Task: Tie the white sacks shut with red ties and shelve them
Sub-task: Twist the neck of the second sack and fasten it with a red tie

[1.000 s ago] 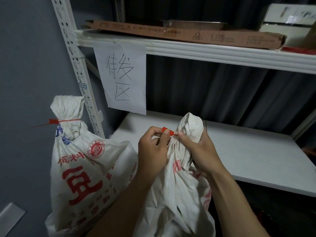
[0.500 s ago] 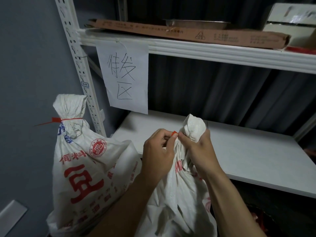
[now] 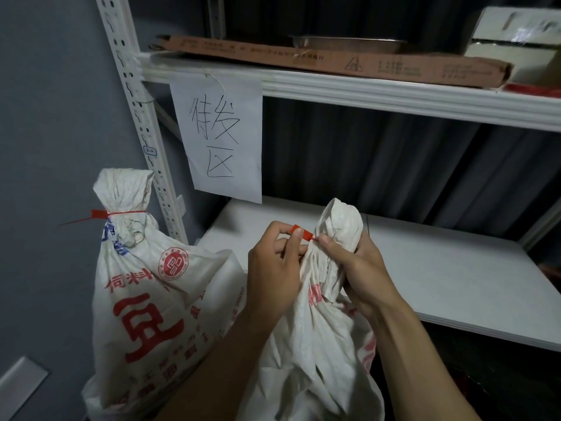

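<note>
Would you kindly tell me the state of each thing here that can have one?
Left sack: tied shut, upright.
First red tie: cinched round its neck.
Right sack: neck bunched, not shelved.
Second red tie: pinched at that neck.
Left hand: pinches second red tie.
Right hand: grips right sack's neck.

Upper shelf [image 3: 364, 94]: flat cardboard box [image 3: 334, 60], white box [image 3: 516, 38] at rt; lower shelf board [image 3: 440, 268] white.

Bare forearms [image 3: 230, 354], left hand [image 3: 274, 270], right hand [image 3: 361, 270]
</note>
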